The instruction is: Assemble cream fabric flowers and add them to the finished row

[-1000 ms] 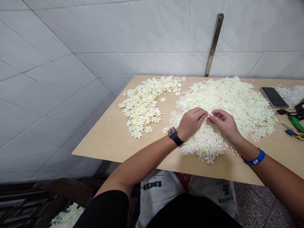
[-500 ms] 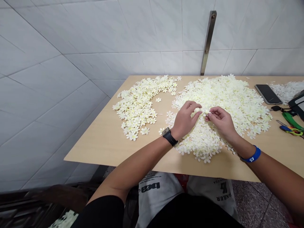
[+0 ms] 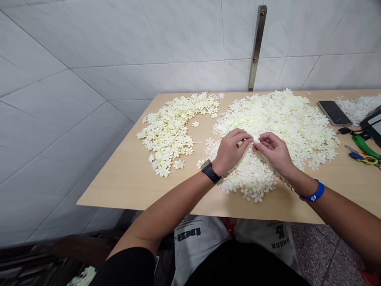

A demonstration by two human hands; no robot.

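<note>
A small white artificial flower (image 3: pixel 255 139) is between my two hands, above a big heap of loose white flowers (image 3: pixel 279 115). My left hand (image 3: pixel 233 149) pinches the flower's edge with thumb and forefinger. Closed on the same flower from the other side is my right hand (image 3: pixel 274 153), its fingers curled. Part of the flower is hidden by the fingertips. To the left lies a second, curved pile of white flowers with pale yellow centres (image 3: pixel 169 133). A single flower (image 3: pixel 195 124) rests apart between the two piles.
The wooden table (image 3: pixel 119 186) meets a tiled wall at the back, where a metal strip (image 3: pixel 257 47) is fixed. At right are a phone (image 3: pixel 333 113), a pile of small white pieces (image 3: pixel 358 108), scissors (image 3: pixel 364 158), a green-handled tool (image 3: pixel 365 146) and a dark box (image 3: pixel 373 125).
My left thumb and forefinger have closed onto the flower; they were apart half a second ago. My right hand keeps its pinch. The camera view has shifted slightly.
</note>
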